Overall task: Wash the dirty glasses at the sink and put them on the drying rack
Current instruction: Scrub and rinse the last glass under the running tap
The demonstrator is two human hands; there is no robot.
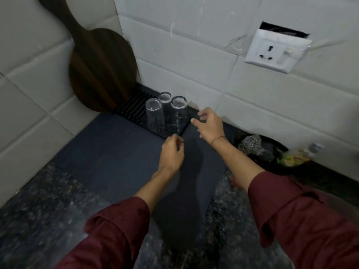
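1. Fingers of the left hand (172, 150) hang loosely curled, thumb close to the forefinger, and pinch nothing that I can make out. The hand hovers over the dark blue-grey mat (116, 152), just short of the near corner of the black ribbed drying rack (132, 107).
2. Three clear, straight-sided drinking glasses stand clustered on the rack's right end, long axes upright. The left glass (154, 115) is nearest me, the rear glass (164, 100) is by the wall, and the right glass (178, 111) is beside it. Touching or only close: I cannot tell.
3. Key relation: the cluster lies ahead of and beyond the left fingers, and to the left of the right ones. Neither hand touches glass.
4. Right hand (208, 126): fingers relaxed and half-bent, thumb and forefinger apart, holding nothing. It sits by the rack's right edge, just beside the right glass, and I judge it the nearer hand to the cluster.
5. Look of the glasses: thick pale discs on top, which I read as bases, so I judge them mouth-down. The walls are streaked, seemingly wet, and hard to trace against the dark ribs.
6. Judgement: with both hands empty, racking looks done for these three. They are packed tight, so a careless nudge could tip one into its neighbours.
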